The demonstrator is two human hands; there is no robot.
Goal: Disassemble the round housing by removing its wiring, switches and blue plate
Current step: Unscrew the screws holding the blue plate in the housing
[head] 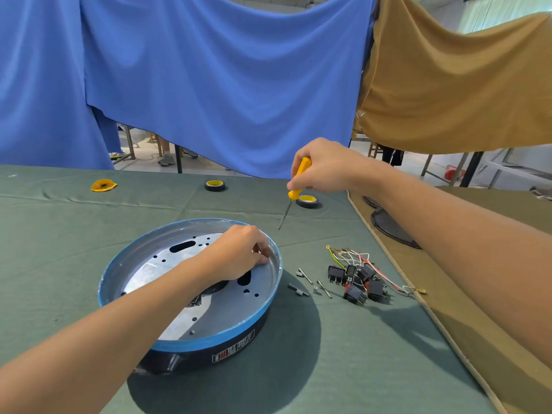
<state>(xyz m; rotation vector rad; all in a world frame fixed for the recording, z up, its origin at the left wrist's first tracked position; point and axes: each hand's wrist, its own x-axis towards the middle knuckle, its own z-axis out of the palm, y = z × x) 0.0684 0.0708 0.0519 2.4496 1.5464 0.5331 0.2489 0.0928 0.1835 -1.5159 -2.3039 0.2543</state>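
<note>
1. The left hand (239, 252) lies inside the blue plate (209, 342). Its fingers are bent, with the tips down near the far right rim. Whether they pinch anything cannot be told.
2. The right hand (322, 165) hangs above the surface (358, 354), fingers wrapped round the yellow handle of a screwdriver (298, 180). The shaft slants down and left, its tip just beyond the left fingers.
3. The blue plate sits in the top of the round housing (179, 361), which is black and stands on the surface beneath the left fingers.
4. To the right of the left fingers, the switches (358, 282) and wiring (355, 256) lie in a loose heap, apart from the housing. Small screws (307, 277) lie between the heap and the housing.
5. A green cloth covers the surface. A tan cloth (493, 369) adjoins it on the right, with dark round discs (391, 228) under the right forearm.
6. One tape roll (307, 201) lies just behind the screwdriver and another tape roll (214, 185) lies further left. A flat yellow object (103, 185) is well to the left of both hands.
7. A blue curtain (224, 85) hangs behind the surface and a tan curtain (448, 85) hangs to its right. Pale floor, furniture legs and a person's shoes show beneath their hems.
</note>
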